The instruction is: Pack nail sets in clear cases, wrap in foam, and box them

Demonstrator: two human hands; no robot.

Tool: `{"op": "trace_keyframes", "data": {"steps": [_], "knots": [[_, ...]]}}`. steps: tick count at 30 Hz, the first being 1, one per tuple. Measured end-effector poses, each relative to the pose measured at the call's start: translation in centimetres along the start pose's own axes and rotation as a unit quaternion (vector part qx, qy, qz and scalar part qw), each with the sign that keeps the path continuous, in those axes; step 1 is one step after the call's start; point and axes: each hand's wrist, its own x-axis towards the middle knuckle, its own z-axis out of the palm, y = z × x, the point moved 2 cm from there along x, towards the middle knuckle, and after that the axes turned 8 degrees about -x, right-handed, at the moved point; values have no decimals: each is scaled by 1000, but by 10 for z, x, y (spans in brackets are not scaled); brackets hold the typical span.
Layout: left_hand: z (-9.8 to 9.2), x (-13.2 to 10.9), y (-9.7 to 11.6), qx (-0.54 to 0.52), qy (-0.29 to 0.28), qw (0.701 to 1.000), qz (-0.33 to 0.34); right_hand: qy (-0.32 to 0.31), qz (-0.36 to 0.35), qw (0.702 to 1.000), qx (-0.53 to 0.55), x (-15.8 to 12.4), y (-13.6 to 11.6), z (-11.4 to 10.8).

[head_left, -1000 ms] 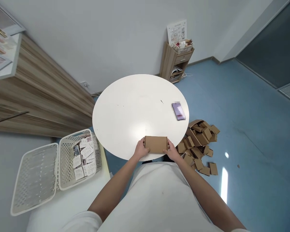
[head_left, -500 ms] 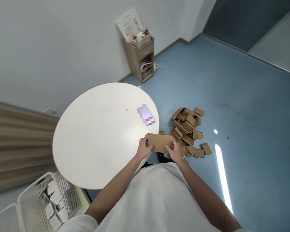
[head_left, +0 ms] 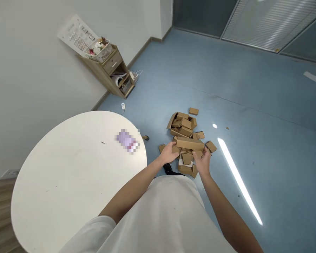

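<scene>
A closed brown cardboard box (head_left: 190, 144) hangs in the air between my two hands, off the right side of the round white table (head_left: 68, 175). My left hand (head_left: 169, 153) grips its left end. At its right end my right hand (head_left: 203, 162) has the fingers partly curled around the box. Directly below the box lies a pile of small cardboard boxes (head_left: 186, 131) on the blue floor.
A blurred purple-white item (head_left: 126, 141) lies near the table's right edge. A wooden side cabinet (head_left: 113, 72) with a basket and calendar stands against the wall at the back. A dark shoe (head_left: 170, 169) shows below my hands. Blue floor stretches to the right.
I have turned to the right and carried the box off the table's edge, out over the pile on the floor. The white baskets have left the view.
</scene>
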Motion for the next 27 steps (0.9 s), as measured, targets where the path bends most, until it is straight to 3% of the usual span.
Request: {"op": "trace_keyframes", "data": {"steps": [3, 5, 9, 12, 16, 20, 24, 27], "knots": [[-2, -2, 2, 21, -12, 1000, -10, 57, 20, 998, -19, -5, -5, -1], [-8, -9, -3, 18, -3, 1000, -18, 43, -1, 999, -24, -10, -11, 8], [-32, -42, -22, -33, 57, 997, -43, -47, -56, 997, -4, -17, -31, 42], [-54, -85, -41, -69, 144, 982, -100, -163, -113, 980, 22, -16, -58, 69], [-67, -166, -67, -51, 278, 946, -159, -364, -237, 900, -29, -19, -100, 100], [-47, -239, -91, -95, 386, 890, -225, -456, -343, 816, -94, -32, -125, 129], [-16, -278, -96, -171, 506, 800, -273, -529, -396, 739, -132, -60, -136, 159], [0, -291, -87, -174, 535, 781, -272, -572, -434, 679, -156, -91, -144, 175]]}}
